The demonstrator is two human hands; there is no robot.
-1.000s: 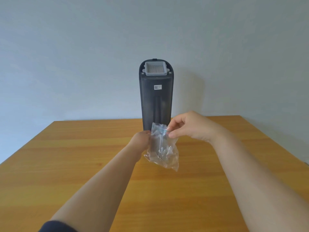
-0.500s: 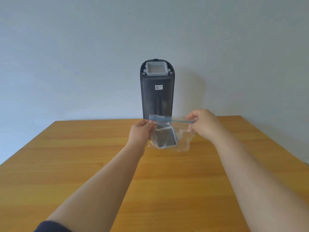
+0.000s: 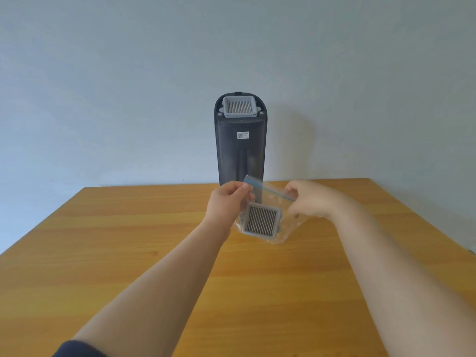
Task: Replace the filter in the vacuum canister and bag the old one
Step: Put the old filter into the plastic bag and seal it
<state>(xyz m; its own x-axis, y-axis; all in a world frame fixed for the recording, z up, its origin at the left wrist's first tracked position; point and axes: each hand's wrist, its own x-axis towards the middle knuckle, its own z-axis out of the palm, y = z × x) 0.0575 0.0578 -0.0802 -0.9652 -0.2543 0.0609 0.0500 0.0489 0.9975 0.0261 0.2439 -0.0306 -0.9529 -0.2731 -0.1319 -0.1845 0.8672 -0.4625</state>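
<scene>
A dark vacuum canister stands upright at the table's far edge, with a grey pleated filter seated in its top. In front of it I hold a clear zip bag by its blue seal strip. My left hand pinches the strip's left end and my right hand pinches its right end. Inside the bag lies another grey square filter, its pleats facing me. The bag's bottom hangs just above or on the wooden table; I cannot tell which.
A plain pale wall rises behind the table. The table's far edge runs just behind the canister, and its right edge slants down toward the lower right.
The bag turned from hanging crumpled to stretched flat between both hands. My right hand slid right along the seal, and the bagged filter now faces me, slightly lower.
</scene>
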